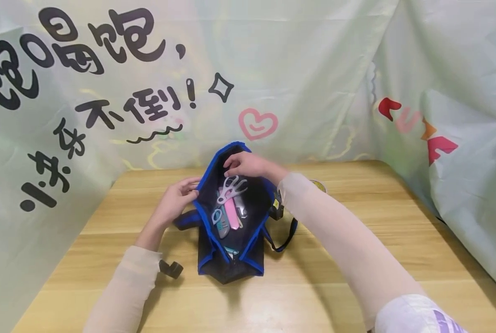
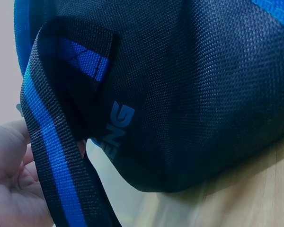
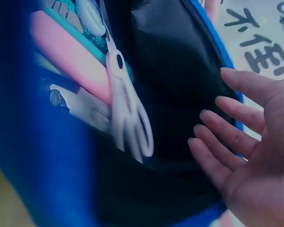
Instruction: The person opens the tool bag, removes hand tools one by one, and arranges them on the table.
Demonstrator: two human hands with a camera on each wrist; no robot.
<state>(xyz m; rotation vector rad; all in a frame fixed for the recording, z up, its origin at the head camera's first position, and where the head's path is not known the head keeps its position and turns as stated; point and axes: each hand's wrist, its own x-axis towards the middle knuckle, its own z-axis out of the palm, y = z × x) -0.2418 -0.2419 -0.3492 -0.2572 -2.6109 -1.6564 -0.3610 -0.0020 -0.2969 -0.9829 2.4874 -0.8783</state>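
A black tool bag (image 1: 256, 208) with blue edging stands on the table, its mouth spread wide. At its left rim my left hand (image 1: 177, 199) holds the side of the bag; in the left wrist view, a black-and-blue strap (image 2: 52, 137) partly covers that hand. Over the bag's mouth is my right hand (image 1: 248, 164), its fingers (image 3: 232, 127) loosely spread with nothing in them. Just below it lie white-handled scissors (image 3: 125, 99). Beside these are a pink flat-sided object (image 3: 71, 54), teal items (image 1: 220, 224) and a silvery object (image 3: 83, 106), whose kinds I cannot tell.
The bag stands on a wooden table (image 1: 314, 300). A round yellowish item (image 1: 319, 186) is partly hidden behind my right forearm. A strap loop (image 1: 287, 243) hangs out at the bag's right. Printed cloth (image 1: 314, 92) walls the table's back and sides.
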